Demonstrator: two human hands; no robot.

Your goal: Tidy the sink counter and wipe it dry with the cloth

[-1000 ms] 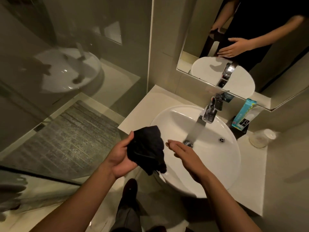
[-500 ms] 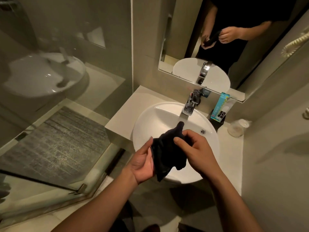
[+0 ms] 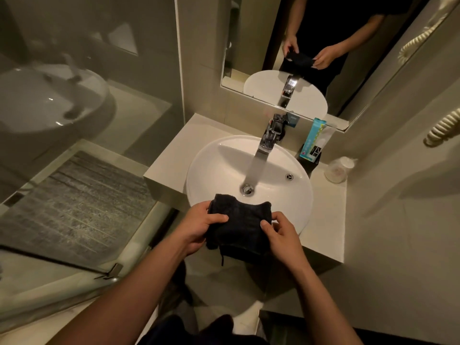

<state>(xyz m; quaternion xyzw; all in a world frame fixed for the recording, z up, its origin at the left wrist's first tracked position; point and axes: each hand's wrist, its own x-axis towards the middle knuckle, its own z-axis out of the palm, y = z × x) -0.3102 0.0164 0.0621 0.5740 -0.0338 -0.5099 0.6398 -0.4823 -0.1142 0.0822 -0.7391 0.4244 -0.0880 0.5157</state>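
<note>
A black cloth (image 3: 240, 224) is stretched between both my hands over the near rim of the white round sink (image 3: 214, 158). My left hand (image 3: 200, 226) grips its left edge, thumb on top. My right hand (image 3: 281, 235) pinches its right edge. The pale counter (image 3: 171, 150) runs around the sink. Water runs from the chrome faucet (image 3: 270, 136) into the drain (image 3: 247, 189).
A teal toothpaste box (image 3: 312, 139) stands in a black holder behind the sink on the right. A clear lidded cup (image 3: 338, 169) sits at the counter's right back corner. A glass shower wall (image 3: 87, 120) is on the left, a mirror (image 3: 323, 46) above.
My right hand joined the left on the cloth, and both now hold it spread flat, lower over the sink's front rim. The view has pulled back.
</note>
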